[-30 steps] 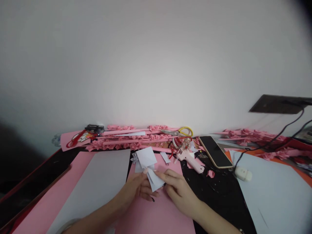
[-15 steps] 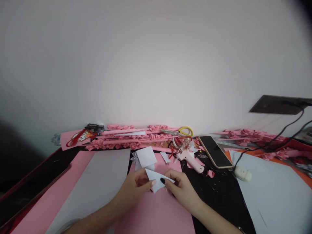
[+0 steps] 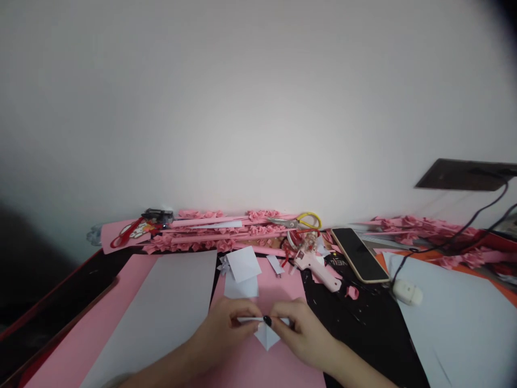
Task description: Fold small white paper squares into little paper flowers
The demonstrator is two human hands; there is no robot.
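A small piece of folded white paper (image 3: 267, 337) is pinched between both hands above a pink sheet (image 3: 266, 372). My left hand (image 3: 230, 323) grips its left side, thumb and fingers closed. On the other side, my right hand (image 3: 301, 326) holds the paper the same way, a dark nail showing on its thumb. The two thumbs nearly meet at the middle of the paper, whose pointed lower corner hangs toward me. Just beyond the hands lie white paper squares (image 3: 244, 265) and a small white strip (image 3: 275, 264).
A pink glue gun (image 3: 319, 268), a phone (image 3: 359, 254) and yellow-handled scissors (image 3: 301, 221) lie behind my right hand. Pink paper flower stems (image 3: 218, 237) line the wall. White sheets (image 3: 157, 307) flank the work area; a white charger case (image 3: 407, 291) sits at right.
Both hands have come down closer to me and nearer each other. The folded paper has turned; its broad face showed before, and now an edge and a downward point show.
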